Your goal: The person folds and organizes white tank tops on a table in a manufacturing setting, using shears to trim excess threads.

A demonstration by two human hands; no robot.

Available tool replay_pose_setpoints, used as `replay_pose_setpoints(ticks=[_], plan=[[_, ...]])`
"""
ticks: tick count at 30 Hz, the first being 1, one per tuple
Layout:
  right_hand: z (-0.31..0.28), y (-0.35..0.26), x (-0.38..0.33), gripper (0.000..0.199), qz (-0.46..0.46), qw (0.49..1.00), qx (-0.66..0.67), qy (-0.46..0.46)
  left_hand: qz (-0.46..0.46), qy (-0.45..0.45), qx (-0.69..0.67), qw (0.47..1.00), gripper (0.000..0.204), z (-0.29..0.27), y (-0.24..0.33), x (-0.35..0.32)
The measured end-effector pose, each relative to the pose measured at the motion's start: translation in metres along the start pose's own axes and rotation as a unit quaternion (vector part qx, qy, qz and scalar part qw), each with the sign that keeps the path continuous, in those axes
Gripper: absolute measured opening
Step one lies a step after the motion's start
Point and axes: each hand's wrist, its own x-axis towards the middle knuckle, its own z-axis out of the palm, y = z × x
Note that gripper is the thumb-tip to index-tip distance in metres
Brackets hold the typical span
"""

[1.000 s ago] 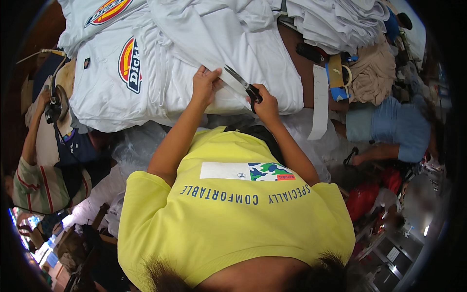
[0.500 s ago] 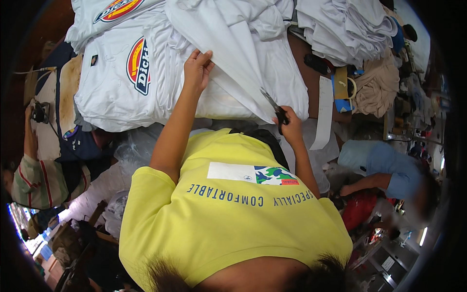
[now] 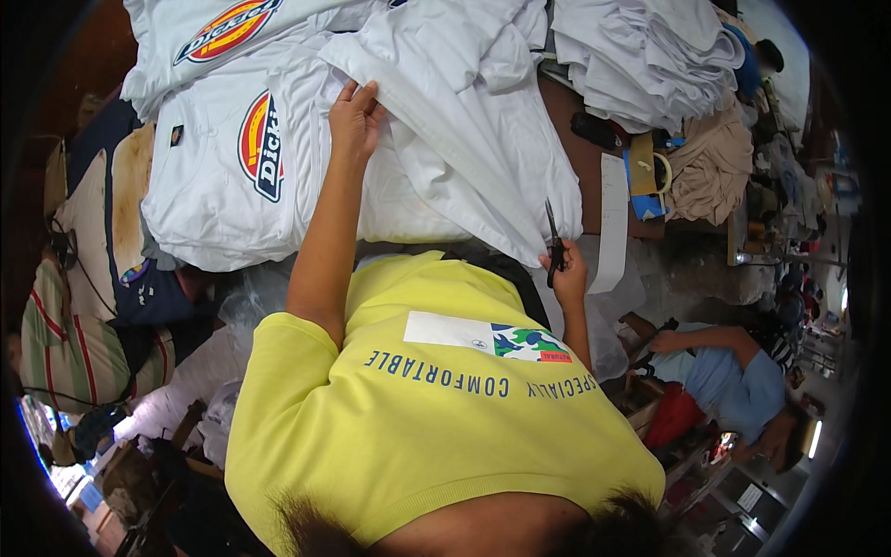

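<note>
A white T-shirt [image 3: 445,130] is stretched between my hands over a heap of white shirts. My left hand [image 3: 356,121] has its fingers closed on the shirt's edge at the upper left. Lower right, my right hand [image 3: 570,277] grips black-handled scissors [image 3: 556,252], their blades pointing up and away. Its fingertips also touch the shirt's near corner. To the left lies a folded white T-shirt [image 3: 209,195] with a red, yellow and dark blue print; another printed white shirt [image 3: 153,56] sits behind it.
A tall stack of white fabric pieces [image 3: 640,56] stands at the far right beside beige cloth [image 3: 710,167]. Nearby are a roll of tape [image 3: 663,174], a black object [image 3: 595,130] and a paper strip [image 3: 612,223]. One person [image 3: 83,334] is at left, another [image 3: 724,371] at right.
Both hands have shifted: the left slightly left and up, the right down and a little right. The scissors have turned more upright. The shirt's folded edge now faces up more.
</note>
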Motion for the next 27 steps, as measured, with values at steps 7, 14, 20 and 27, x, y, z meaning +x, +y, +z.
replay_pose_setpoints(ticks=[7,14,20,27], plan=[[-0.02,-0.007,0.021,0.053,0.051,0.998,0.023,-0.004,-0.001,0.007,0.033,0.999,0.02,-0.001,0.001,-0.007],[-0.066,-0.018,0.06,0.049,0.04,0.999,0.016,0.031,0.0,-0.018,0.035,0.999,0.015,-0.005,0.0,-0.009],[-0.07,-0.041,0.091,0.049,0.083,0.913,-0.395,0.062,0.0,0.0,0.04,0.999,0.019,0.008,0.001,-0.022],[-0.065,-0.045,0.119,0.028,0.08,0.839,-0.536,0.044,-0.067,-0.042,0.052,0.996,0.018,0.03,-0.039,-0.066]])
